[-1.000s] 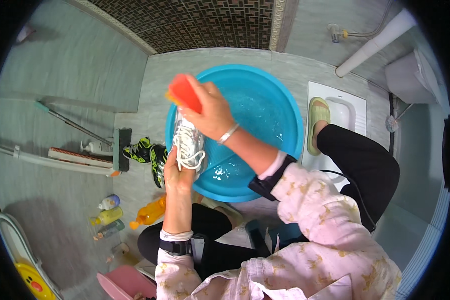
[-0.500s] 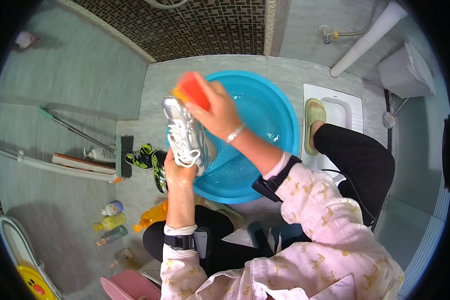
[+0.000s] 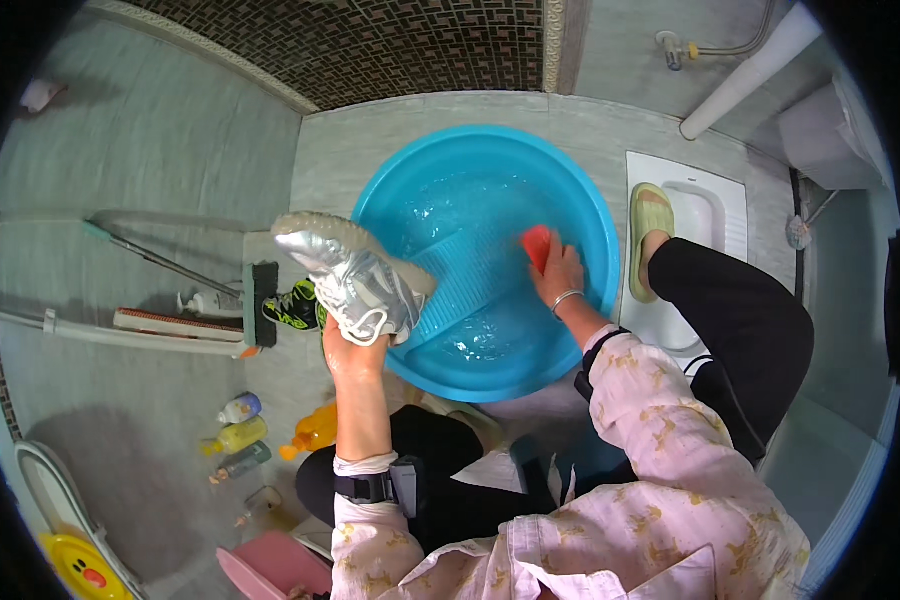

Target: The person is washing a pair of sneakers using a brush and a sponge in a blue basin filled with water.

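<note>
Left hand closed around silver sneaker, held over left rim of blue basin. Right hand clasps red sponge in water. Risk: wet shoe slipping, splashing onto floor.

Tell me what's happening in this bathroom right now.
A person crouches on the tiled floor over a blue basin of water. The left hand holds a silver sneaker up over the basin's left rim, its sole turned away from the person. The right hand is down in the basin, gripping an orange-red sponge at the water. A second, black and green shoe lies on the floor left of the basin, near a scrubbing brush and some bottles.
</note>
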A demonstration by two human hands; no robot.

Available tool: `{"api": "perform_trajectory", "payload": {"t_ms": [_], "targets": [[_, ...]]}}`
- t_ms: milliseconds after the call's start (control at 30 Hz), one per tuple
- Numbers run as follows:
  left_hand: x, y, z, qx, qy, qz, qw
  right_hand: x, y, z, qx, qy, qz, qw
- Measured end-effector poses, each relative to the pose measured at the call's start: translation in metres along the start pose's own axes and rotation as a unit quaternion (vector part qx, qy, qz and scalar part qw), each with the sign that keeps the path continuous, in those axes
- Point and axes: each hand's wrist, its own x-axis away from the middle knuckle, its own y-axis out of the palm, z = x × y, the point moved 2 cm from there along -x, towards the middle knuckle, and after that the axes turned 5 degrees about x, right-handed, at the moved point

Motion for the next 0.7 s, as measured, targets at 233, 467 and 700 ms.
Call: {"api": "perform_trajectory", "payload": {"t_ms": [233,467,700], "targets": [[-0.005,0.008,-0.013,-0.014,0.011,-0.001,1.000,-0.027,0.038,0.022,-0.157,0.102,-0.088,0.978],[-0.005,0.001,-0.008,0.001,0.000,-0.031,1.000,-0.011,-0.090,-0.151,-0.404,-0.269,0.055,0.872],[0.000,0.029,-0.033,0.054,-0.075,-0.097,0.991,0.012,-0.151,-0.223,-0.404,-0.300,0.125,0.855]]}}
